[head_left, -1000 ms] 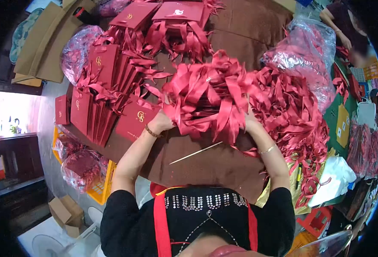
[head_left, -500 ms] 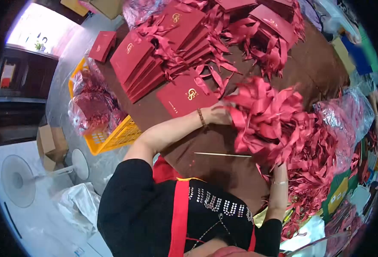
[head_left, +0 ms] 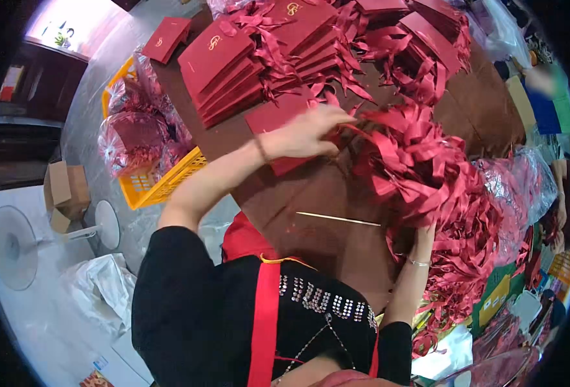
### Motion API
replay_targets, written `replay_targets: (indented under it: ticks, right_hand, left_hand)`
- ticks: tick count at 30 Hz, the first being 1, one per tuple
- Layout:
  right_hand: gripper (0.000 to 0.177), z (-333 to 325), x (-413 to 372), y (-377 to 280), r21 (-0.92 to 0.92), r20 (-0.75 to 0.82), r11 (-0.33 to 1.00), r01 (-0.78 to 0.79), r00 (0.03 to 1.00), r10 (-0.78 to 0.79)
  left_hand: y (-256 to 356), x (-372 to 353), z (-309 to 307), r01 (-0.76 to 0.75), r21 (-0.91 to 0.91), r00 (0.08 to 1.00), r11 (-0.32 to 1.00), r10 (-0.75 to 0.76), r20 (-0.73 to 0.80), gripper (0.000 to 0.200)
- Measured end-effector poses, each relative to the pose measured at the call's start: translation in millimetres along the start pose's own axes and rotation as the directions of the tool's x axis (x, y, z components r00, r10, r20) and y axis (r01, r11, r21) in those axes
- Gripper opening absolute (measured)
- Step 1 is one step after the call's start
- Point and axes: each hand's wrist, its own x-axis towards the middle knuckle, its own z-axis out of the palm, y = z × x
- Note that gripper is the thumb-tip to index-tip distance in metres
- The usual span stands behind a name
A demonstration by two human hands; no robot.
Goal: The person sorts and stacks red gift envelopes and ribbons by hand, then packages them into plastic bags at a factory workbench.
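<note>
My left hand, slightly blurred, is over the edge of a red card bag lying on the brown cloth. Its fingers are bent round the end of a red ribbon that runs to a big loose bunch of red ribbons. My right hand is under the bunch's lower side; its fingers are hidden by the ribbons. Below the bunch a thin pale stick lies on the brown cloth.
Fanned stacks of red bags with ribbons stand at the back. More ribbons heap at the right, beside clear plastic wrap. A yellow crate with wrapped red items is at the left, near a cardboard box.
My left hand has moved left and up from the bunch, a ribbon stretching from it. My right hand is still under the bunch. The whole view has shifted slightly.
</note>
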Motion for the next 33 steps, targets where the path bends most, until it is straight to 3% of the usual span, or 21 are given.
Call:
replay_targets:
  ticks: [2, 4, 5, 7, 11, 13, 14, 16, 18, 20, 22, 24, 25, 27, 28, 30, 31, 32, 33]
  right_hand:
    - [0.059, 2.1, -0.7, -1.9, 0.009, -0.008, 1.000, 0.020, 1.000, -0.020]
    - [0.057, 3.3, 1.0, -2.6, 0.017, -0.011, 0.999, 0.030, 1.000, -0.029]
    - [0.057, 4.5, 2.0, -3.0, 0.021, -0.008, 0.999, 0.037, 0.999, -0.037]
    - [0.056, 6.4, 3.1, -2.4, 0.036, -0.007, 0.998, 0.046, 0.999, -0.046]
    - [0.053, 13.7, 3.9, -1.2, 0.058, -0.017, 0.996, 0.064, 0.998, -0.063]
    - [0.052, 15.5, 6.7, -4.0, 0.066, -0.018, 0.995, 0.076, 0.997, -0.075]
    - [0.052, 16.3, 10.5, -4.3, 0.075, -0.016, 0.994, 0.081, 0.997, -0.080]
    - [0.051, 21.0, 16.1, -4.4, 0.098, -0.016, 0.991, 0.089, 0.996, -0.088]
    - [0.050, 24.9, 18.9, -4.3, 0.133, -0.016, 0.986, 0.102, 0.995, -0.101]
    - [0.049, 31.4, 19.7, -3.1, 0.184, -0.019, 0.977, 0.110, 0.994, -0.108]
    - [0.048, 38.3, 17.7, 1.1, 0.266, -0.024, 0.957, 0.118, 0.993, -0.116]
    - [0.049, 49.6, 16.3, 5.4, 0.391, 0.008, 0.915, 0.096, 0.994, -0.108]
    - [0.050, 47.5, 11.4, 6.3, 0.485, 0.072, 0.872, 0.073, 0.990, -0.123]
    - [0.052, 49.6, 2.0, 6.2, 0.666, 0.109, 0.745, -0.025, 0.992, -0.065]
    - [0.052, 71.3, -14.9, -3.5, 0.621, -0.173, 0.783, 0.035, 0.980, 0.093]
    - [0.053, 94.2, -36.9, -10.7, 0.661, -0.151, 0.734, 0.153, 0.986, -0.070]
    - [0.055, 87.1, -40.6, 5.7, 0.887, -0.054, 0.455, 0.083, 0.996, -0.077]
    - [0.057, 80.1, -44.6, 21.9, 0.998, 0.044, 0.056, -0.040, 0.996, -0.082]
    - [0.060, 73.7, -49.0, 37.6, 0.945, 0.141, -0.286, -0.160, 0.986, -0.087]
  left_hand:
    - [-14.1, -18.9, -34.1, 0.121, 0.367, 0.991, 0.922, -0.089, -0.103, 0.050]
    - [-20.0, -43.5, -48.8, 0.346, 0.515, 0.938, 0.784, -0.302, -0.171, 0.051]
    - [-21.6, -50.8, -48.3, 0.343, 0.515, 0.939, 0.785, -0.295, -0.176, 0.051]
    - [-17.0, -59.9, -44.8, 0.456, 0.584, 0.881, 0.672, -0.434, -0.189, 0.054]
    - [-6.4, -54.8, -44.5, 0.531, 0.512, 0.832, 0.676, -0.529, -0.164, 0.069]
    - [-7.3, -53.2, -44.0, 0.641, 0.326, 0.759, 0.695, -0.637, -0.134, 0.086]
    - [-8.6, -54.5, -41.9, 0.639, 0.328, 0.760, 0.696, -0.635, -0.135, 0.086]
    - [-14.1, -58.0, -35.1, 0.694, 0.164, 0.717, 0.701, -0.652, -0.247, 0.094]
    - [-20.7, -65.2, -33.6, 0.682, 0.178, 0.724, 0.709, -0.620, -0.303, 0.095]
    - [-27.4, -76.4, -31.0, 0.738, -0.202, 0.602, 0.643, -0.764, -0.232, 0.096]
    - [-5.4, -77.3, -28.4, 0.558, -0.663, 0.535, 0.499, -0.827, -0.173, 0.079]
    - [-7.5, -86.6, -40.2, 0.511, -0.793, 0.632, 0.331, -0.771, 0.085, 0.059]
    - [2.1, -87.7, -41.0, 0.514, -0.789, 0.649, 0.337, -0.754, 0.101, 0.059]
    - [28.4, -87.2, -48.8, 0.470, -0.882, 0.583, 0.013, -0.755, 0.300, 0.045]
    - [35.8, -80.8, -54.8, 0.483, -0.875, 0.596, 0.021, -0.741, 0.311, 0.045]
    - [53.4, -68.0, -68.8, 0.399, -0.904, 0.594, 0.157, -0.795, 0.124, 0.045]
    - [70.5, -47.9, -74.9, 0.292, -0.936, 0.735, 0.195, -0.672, 0.089, 0.040]
    - [78.0, -31.3, -80.0, 0.334, -0.895, 0.779, 0.296, -0.621, 0.085, 0.041]
    - [74.5, -19.3, -72.5, 0.369, -0.773, 0.817, 0.516, -0.577, 0.004, 0.043]
